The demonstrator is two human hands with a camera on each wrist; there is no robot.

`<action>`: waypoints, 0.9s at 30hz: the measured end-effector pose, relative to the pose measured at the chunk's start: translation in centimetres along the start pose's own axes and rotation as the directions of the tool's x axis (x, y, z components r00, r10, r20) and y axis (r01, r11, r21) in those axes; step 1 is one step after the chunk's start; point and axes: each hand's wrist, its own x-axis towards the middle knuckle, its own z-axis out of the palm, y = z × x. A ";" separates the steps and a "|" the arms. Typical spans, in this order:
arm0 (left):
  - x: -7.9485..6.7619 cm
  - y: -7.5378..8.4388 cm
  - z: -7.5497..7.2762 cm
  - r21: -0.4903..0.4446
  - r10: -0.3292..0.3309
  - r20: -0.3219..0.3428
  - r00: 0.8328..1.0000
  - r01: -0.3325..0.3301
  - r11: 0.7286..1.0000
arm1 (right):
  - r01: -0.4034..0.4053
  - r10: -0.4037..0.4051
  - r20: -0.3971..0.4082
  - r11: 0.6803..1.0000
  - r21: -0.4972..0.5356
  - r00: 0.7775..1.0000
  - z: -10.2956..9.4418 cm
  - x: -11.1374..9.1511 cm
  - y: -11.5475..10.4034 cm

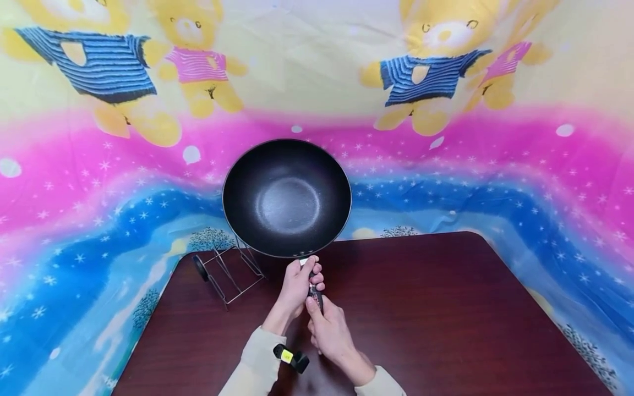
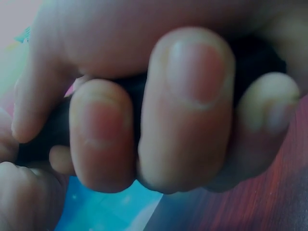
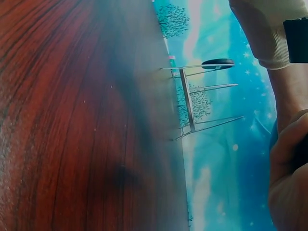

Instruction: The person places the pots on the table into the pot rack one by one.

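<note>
- Above the table [image 1: 446, 308], in the head view, I held the pan [image 1: 287, 203] by its handle [image 1: 316, 300], left hand [image 1: 297, 286] clamped near the rim, right hand [image 1: 332, 333] wrapped round the handle's near end.
- A slack grip, I judged, could have let the front weight dip; a swing left or down could have knocked the rim on the rack [image 1: 228, 271].
- The pan pointed away from me, its long axis leaning slightly left, its hollow facing me.
- At the left wrist, my fingers [image 2: 187, 130] curled round the dark handle.
- At the right wrist, I couldn't tell my grip: the edge cut it off.
</note>
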 end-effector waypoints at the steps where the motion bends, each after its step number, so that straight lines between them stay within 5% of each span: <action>1: 0.0 0.1 -0.1 -0.004 0.001 -0.004 1.000 -0.001 1.000 | 0.000 0.000 0.002 1.000 0.001 1.000 0.1 0.0 0.0; 27: -1.3 1.3 -2.1 0.009 0.053 -0.108 0.993 -0.053 0.999 | 0.012 -0.011 0.145 1.000 -0.003 0.989 1.7 0.9 0.1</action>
